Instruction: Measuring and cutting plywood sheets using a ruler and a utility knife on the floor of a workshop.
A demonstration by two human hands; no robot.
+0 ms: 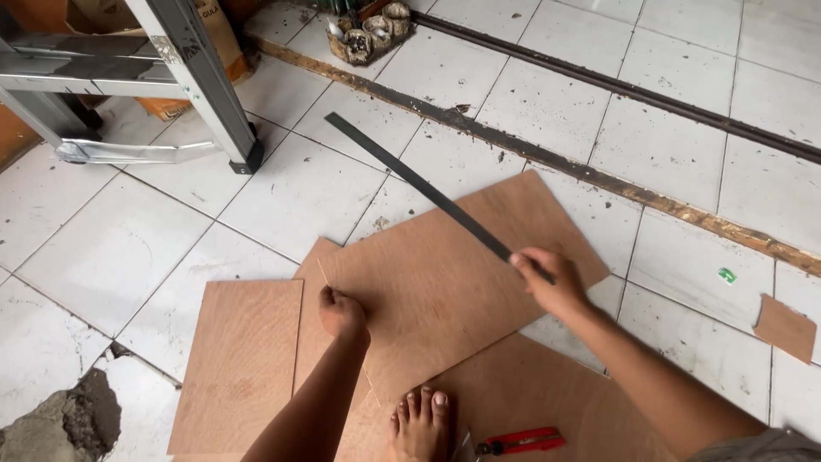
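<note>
Seen from the head camera, a person crouches over sheets of thin brown plywood spread on a white tiled floor (111, 248). The right hand (547, 278) is closed around one end of a long, flat black metal strip (419, 184), which slants up and away to the left, its far end hanging over bare tile near the foot of an aluminium stepladder (205, 85). The near part of the strip crosses above the largest plywood sheet (453, 265), which lies askew on top of the others. The left hand (340, 312) is curled into a fist, knuckles down on that same sheet near its left edge; whether it pinches anything cannot be told. Just beside it, a pale thin line runs along the sheet's left edge. A smaller rectangular plywood panel (239, 368) lies flat to the left, partly under the big sheet. The person's bare foot (421, 423) rests on the lowest board at the bottom of the frame, and a red-handled cutter (522, 441) lies just to its right. A small plywood offcut (785, 328) sits well apart on the tiles at the right edge. A dark, worn floor track (599, 175) runs diagonally behind the boards, with broken cement (77, 419) at bottom left.
</note>
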